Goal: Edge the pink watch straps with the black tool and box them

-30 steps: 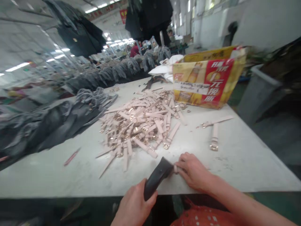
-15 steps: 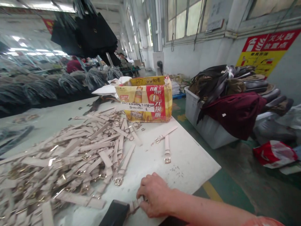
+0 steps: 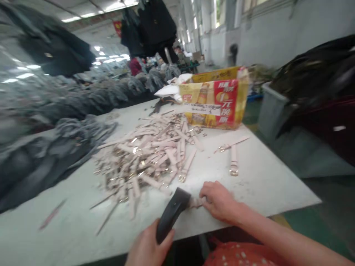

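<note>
At our far left, dark grey cloth lies rumpled along the worktop, with a slim reddish stick nearer to us. Next we see a loose heap of pale buckled straps, some jutting toward us. Below it, our left hand has its grip closed around a black curved object, which tilts up and to the right. Just beyond its far end is a short pale strap, low over the worktop; we cannot tell whether the two join. Our right hand pinches the strap's other end in a narrow grip. Behind stands a yellow and red carton bearing a handwritten label. Farther right, two separate straps lie touching, and a grey bin piled with dark fabric stands past the worktop.
</note>
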`<action>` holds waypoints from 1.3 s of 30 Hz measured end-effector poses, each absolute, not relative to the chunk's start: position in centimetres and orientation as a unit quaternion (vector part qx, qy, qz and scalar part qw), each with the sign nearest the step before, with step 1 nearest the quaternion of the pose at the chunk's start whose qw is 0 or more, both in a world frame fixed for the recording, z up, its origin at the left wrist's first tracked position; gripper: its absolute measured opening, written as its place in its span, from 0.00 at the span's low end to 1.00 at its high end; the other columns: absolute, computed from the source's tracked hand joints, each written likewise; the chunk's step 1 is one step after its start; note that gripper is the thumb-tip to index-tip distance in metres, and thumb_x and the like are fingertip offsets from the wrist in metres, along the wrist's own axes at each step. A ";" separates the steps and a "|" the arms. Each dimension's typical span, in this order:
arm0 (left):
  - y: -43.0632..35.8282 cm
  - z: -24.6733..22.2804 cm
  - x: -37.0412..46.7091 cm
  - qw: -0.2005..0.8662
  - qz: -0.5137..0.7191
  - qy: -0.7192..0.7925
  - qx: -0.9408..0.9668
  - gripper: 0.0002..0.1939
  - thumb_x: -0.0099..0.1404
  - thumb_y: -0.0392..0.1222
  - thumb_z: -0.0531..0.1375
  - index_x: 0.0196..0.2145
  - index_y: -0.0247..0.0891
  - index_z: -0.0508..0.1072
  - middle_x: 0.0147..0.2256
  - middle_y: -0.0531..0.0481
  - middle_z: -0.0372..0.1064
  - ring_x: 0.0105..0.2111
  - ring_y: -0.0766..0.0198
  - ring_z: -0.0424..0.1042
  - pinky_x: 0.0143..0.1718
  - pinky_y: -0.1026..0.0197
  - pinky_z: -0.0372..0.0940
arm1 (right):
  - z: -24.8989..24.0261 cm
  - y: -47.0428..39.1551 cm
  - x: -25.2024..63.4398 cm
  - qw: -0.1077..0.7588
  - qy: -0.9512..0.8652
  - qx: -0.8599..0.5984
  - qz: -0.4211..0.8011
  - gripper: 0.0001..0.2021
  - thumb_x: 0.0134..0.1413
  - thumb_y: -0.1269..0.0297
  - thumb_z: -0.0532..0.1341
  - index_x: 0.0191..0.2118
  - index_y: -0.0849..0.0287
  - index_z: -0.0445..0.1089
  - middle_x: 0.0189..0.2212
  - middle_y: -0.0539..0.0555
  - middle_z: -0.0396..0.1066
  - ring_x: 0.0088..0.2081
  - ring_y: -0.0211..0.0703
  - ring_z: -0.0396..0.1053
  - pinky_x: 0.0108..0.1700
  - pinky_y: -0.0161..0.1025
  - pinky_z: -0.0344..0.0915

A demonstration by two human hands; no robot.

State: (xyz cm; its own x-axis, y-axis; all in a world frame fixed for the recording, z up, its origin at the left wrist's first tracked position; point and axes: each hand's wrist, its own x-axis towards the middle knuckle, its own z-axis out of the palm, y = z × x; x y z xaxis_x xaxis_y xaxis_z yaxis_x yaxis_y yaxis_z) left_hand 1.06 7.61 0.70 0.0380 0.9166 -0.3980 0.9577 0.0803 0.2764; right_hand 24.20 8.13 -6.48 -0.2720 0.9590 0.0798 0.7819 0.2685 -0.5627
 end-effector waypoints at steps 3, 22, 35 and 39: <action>6.3 1.5 0.0 0.243 -0.033 0.689 0.682 0.16 0.60 0.50 0.54 0.39 0.36 0.72 0.29 0.49 0.74 0.32 0.59 0.73 0.32 0.63 0.63 | -7.3 8.2 24.4 0.231 -0.781 -0.541 0.210 0.08 0.52 0.75 0.54 0.32 0.58 0.69 0.32 0.54 0.67 0.36 0.43 0.63 0.37 0.38 0.56; 4.1 3.1 -0.9 0.239 -0.155 0.637 0.716 0.13 0.60 0.51 0.55 0.36 0.41 0.71 0.34 0.48 0.73 0.37 0.56 0.72 0.37 0.61 0.60 | -8.2 6.9 25.6 0.268 -0.811 -0.406 0.324 0.10 0.59 0.70 0.55 0.42 0.57 0.72 0.36 0.57 0.69 0.39 0.45 0.65 0.41 0.41 0.63; 4.7 3.7 0.0 0.212 -0.176 0.605 0.747 0.12 0.61 0.50 0.54 0.37 0.42 0.70 0.33 0.48 0.73 0.37 0.54 0.73 0.37 0.58 0.61 | -8.3 7.1 25.6 0.271 -0.780 -0.460 0.327 0.06 0.51 0.73 0.58 0.37 0.58 0.64 0.33 0.53 0.66 0.34 0.41 0.63 0.37 0.38 0.61; 5.0 3.9 1.5 0.200 -0.190 0.593 0.757 0.12 0.62 0.48 0.52 0.37 0.41 0.70 0.32 0.48 0.73 0.36 0.56 0.73 0.37 0.60 0.61 | -8.6 7.3 25.8 0.272 -0.779 -0.449 0.342 0.08 0.50 0.72 0.59 0.38 0.58 0.64 0.34 0.54 0.67 0.35 0.42 0.64 0.37 0.38 0.62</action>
State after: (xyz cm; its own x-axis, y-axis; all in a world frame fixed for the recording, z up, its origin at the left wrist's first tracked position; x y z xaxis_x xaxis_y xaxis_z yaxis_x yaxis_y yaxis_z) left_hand 1.53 4.96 3.86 0.2256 0.8212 -0.5242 0.9729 -0.2175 0.0780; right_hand 25.81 7.26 -8.63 -0.4482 0.8862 0.1175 0.5143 0.3631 -0.7770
